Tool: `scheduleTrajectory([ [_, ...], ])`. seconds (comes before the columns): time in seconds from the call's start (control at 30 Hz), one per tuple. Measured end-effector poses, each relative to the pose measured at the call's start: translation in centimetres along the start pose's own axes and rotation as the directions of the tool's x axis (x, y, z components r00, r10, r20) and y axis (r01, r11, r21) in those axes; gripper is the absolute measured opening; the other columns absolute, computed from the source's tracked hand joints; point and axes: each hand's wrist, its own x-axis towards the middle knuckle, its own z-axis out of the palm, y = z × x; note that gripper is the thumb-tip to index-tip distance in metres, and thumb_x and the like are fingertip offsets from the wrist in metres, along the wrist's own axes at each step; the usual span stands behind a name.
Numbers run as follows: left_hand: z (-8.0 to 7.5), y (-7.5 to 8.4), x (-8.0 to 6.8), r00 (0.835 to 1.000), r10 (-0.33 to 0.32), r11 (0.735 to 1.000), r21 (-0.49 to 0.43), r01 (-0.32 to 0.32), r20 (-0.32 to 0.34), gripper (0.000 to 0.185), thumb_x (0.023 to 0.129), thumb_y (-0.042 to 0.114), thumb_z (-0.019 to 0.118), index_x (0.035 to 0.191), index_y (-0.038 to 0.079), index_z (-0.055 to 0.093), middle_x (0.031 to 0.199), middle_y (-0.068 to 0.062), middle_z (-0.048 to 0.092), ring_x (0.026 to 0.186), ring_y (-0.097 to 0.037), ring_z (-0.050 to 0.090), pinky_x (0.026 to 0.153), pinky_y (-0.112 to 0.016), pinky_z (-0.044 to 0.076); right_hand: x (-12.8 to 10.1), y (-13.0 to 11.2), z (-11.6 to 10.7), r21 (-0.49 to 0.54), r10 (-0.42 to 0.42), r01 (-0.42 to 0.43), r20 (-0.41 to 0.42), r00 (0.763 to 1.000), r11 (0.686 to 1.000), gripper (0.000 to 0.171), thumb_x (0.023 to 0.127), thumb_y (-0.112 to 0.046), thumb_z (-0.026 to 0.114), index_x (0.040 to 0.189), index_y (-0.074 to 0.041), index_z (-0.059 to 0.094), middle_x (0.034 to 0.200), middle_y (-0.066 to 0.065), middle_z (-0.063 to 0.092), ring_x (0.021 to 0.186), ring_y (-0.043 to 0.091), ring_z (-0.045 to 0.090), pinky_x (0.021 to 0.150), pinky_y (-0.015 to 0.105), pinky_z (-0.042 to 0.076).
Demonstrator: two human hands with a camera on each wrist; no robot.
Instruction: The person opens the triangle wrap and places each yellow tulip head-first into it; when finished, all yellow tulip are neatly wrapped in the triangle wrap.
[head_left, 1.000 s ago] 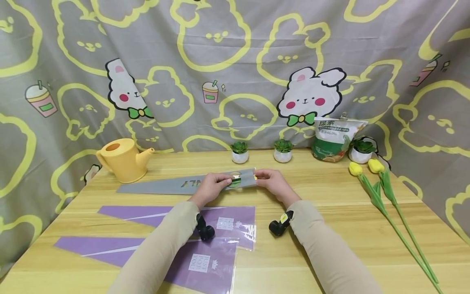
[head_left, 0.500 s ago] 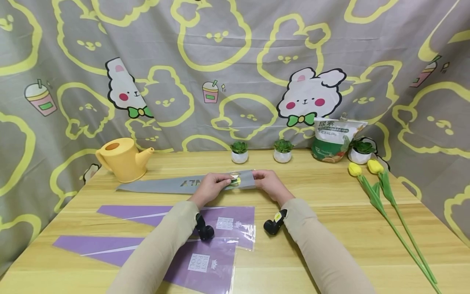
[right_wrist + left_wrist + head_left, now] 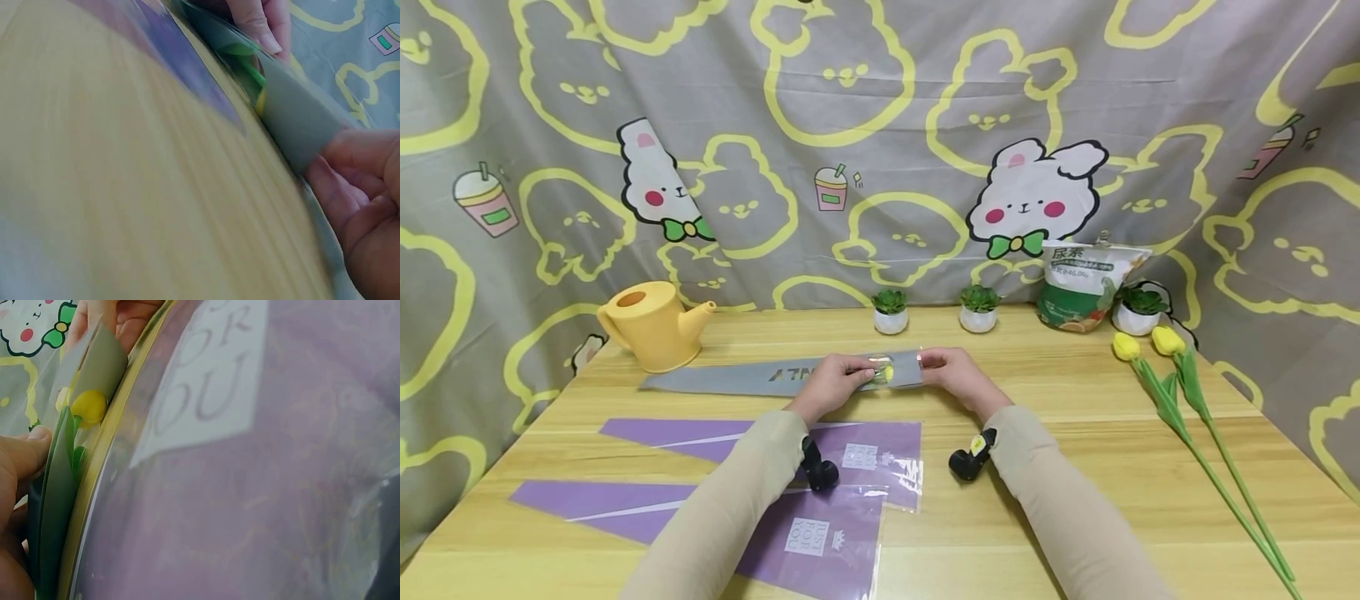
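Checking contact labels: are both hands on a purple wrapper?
No, the left hand and right hand both hold the gray wrapper.

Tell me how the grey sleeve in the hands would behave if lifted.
The grey sleeve would probably feel light and flexible: its walls look sheet-thin in the wrist views. It may be slippery, since its clear window shows film-like glare. Its long, narrow end could droop, as the left hand and right hand both grip it toward the wider end.
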Motion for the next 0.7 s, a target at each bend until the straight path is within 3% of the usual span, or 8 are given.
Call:
scheduleTrajectory([
  [0.23,-0.7,0.6,0.0,0.998,-0.009,1.000,-0.017,0.010,0.063,0.025,0.090,0.016,0.061,0.113,0.010,0.066,0.124,-0.009,0.059,0.121,-0.028,0.049,0.100,-0.043,0.038,-2.8,-1.1,-4.3,-0.013,0.132,-0.132,-0.001,0.991,0.991,0.042,0.087,-0.008,0.060,0.127,0.002,0.052,0.126,0.020,0.054,0.110,0.027,0.055,0.091,0.036,0.046],
  [0.3,-1.2,0.9,-0.2,0.997,-0.031,0.999,-0.040,0.033,0.066,0.027,0.090,0.017,0.060,0.115,0.010,0.065,0.126,-0.008,0.057,0.124,-0.028,0.045,0.103,-0.045,0.034,-3.9,-1.4,-5.8,-0.056,0.146,-0.145,0.002,0.989,0.988,0.042,0.089,-0.011,0.059,0.128,0.002,0.050,0.127,0.021,0.053,0.109,0.027,0.055,0.091,0.037,0.047],
  [0.37,-1.6,1.3,-0.4,0.996,-0.044,0.998,-0.046,0.047,0.074,0.029,0.090,0.019,0.060,0.119,0.011,0.063,0.128,-0.007,0.056,0.127,-0.028,0.042,0.105,-0.047,0.031,-5.1,-1.6,-7.4,-0.169,0.123,-0.120,0.007,0.992,0.978,0.041,0.090,-0.014,0.058,0.127,0.002,0.051,0.124,0.021,0.054,0.106,0.027,0.056,0.090,0.038,0.047],
  [0.43,-2.0,1.6,-0.7,0.996,-0.036,0.998,-0.050,0.040,0.087,0.031,0.091,0.019,0.059,0.121,0.011,0.061,0.130,-0.007,0.054,0.129,-0.028,0.040,0.106,-0.048,0.029,-6.4,-1.7,-9.0,-0.298,0.088,-0.082,0.007,0.996,0.951,0.040,0.091,-0.017,0.058,0.125,0.002,0.052,0.121,0.021,0.057,0.103,0.026,0.058,0.089,0.039,0.047],
  [0.53,-2.4,2.1,-1.1,0.994,0.018,0.998,-0.064,-0.012,0.104,0.035,0.091,0.017,0.059,0.125,0.009,0.058,0.131,-0.009,0.054,0.126,-0.029,0.044,0.104,-0.047,0.032,-8.5,-1.7,-11.3,-0.463,0.053,-0.053,-0.013,0.998,0.884,0.038,0.091,-0.021,0.058,0.123,0.001,0.055,0.115,0.018,0.061,0.099,0.024,0.059,0.087,0.041,0.046],
  [0.7,-2.8,3.0,-2.2,0.985,0.136,0.985,-0.123,-0.122,0.110,0.042,0.089,0.008,0.059,0.130,0.008,0.051,0.125,-0.019,0.055,0.112,-0.033,0.054,0.094,-0.044,0.044,-12.2,-2.0,-14.3,-0.569,0.031,-0.060,-0.060,0.998,0.820,0.040,0.091,-0.024,0.058,0.121,0.002,0.056,0.113,0.019,0.062,0.099,0.028,0.059,0.083,0.040,0.047],
])
